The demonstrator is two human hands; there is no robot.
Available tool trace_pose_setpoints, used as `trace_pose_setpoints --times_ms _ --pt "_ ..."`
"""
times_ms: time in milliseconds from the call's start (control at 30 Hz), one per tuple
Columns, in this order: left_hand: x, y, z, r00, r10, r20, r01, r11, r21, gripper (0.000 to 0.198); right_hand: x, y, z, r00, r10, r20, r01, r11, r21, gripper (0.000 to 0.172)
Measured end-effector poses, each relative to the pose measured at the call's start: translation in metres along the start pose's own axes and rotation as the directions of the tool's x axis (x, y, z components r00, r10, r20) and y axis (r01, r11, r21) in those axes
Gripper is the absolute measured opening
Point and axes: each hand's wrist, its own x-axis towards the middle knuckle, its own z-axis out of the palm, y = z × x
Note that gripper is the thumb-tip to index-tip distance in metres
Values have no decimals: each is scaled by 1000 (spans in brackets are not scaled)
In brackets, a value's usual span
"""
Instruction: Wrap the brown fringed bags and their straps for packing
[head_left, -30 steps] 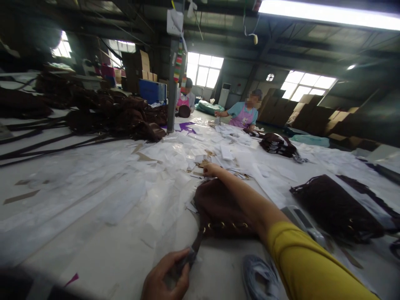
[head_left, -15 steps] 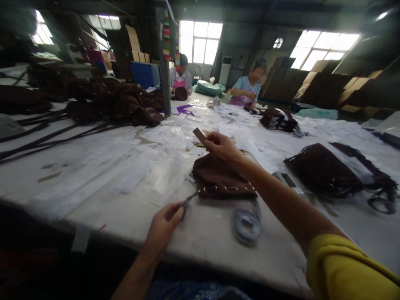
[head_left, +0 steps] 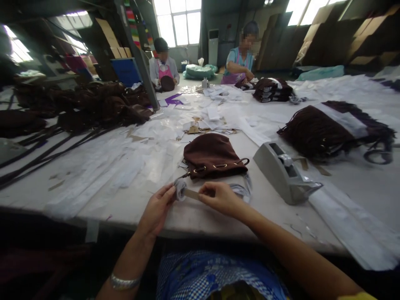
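Left hand [head_left: 159, 207] gripping a plastic-wrapped bundle [head_left: 180, 190], fingers nearly closed; right hand [head_left: 220, 200] pinching a brown strip [head_left: 192, 194] beside it. Brown bag [head_left: 215, 154] lying at 1 o'clock from bundle, narrow gap separating it from tape dispenser [head_left: 272, 177] at 3. Counter [head_left: 195, 217] edge running close at 6.

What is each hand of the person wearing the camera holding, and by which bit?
The right hand holds a flat brown strip by its right end. The left hand pinches a pale, see-through bundle at its left side.
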Motion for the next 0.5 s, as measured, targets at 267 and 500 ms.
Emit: trace_pose_setpoints --times_ms 267,500 --pt "-13 -9 7 983 180 -27 -163 938 305 42 17 8 23 996 -89 -7 89 986 138 12" --pt "-15 -9 11 965 261 -24 -232 894 382 42 18 6 40 950 148 275 -306 625 719 30"
